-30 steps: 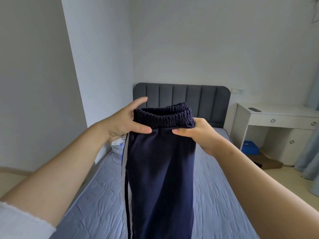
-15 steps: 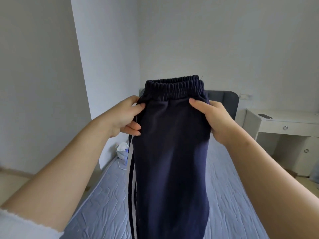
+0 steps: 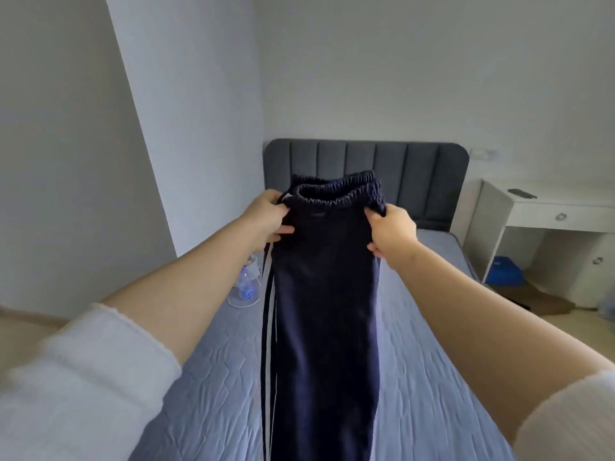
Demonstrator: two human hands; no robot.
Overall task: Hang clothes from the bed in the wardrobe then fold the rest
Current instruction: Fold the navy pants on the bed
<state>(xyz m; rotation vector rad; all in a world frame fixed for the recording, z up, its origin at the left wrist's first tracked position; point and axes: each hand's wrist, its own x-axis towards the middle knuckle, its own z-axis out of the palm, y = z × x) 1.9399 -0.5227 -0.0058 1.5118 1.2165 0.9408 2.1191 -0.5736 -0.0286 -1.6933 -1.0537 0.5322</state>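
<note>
Dark navy track pants (image 3: 326, 294) with white side stripes hang lengthwise over the bed (image 3: 449, 344), legs folded together. My left hand (image 3: 271, 216) grips the left side just below the elastic waistband. My right hand (image 3: 391, 229) grips the right side at the same height. The waistband gapes open toward the headboard. The lower legs run out of view at the bottom edge.
A grey padded headboard (image 3: 416, 171) stands against the far wall. A white desk (image 3: 549, 214) with drawers is at the right, a blue box (image 3: 507, 271) under it. A clear plastic bottle (image 3: 248, 284) stands between the bed's left side and the wall.
Both hands raised the pants high, then brought them down and forward over the bed. The waistband now tips away from me, and my view has dropped toward the mattress.
</note>
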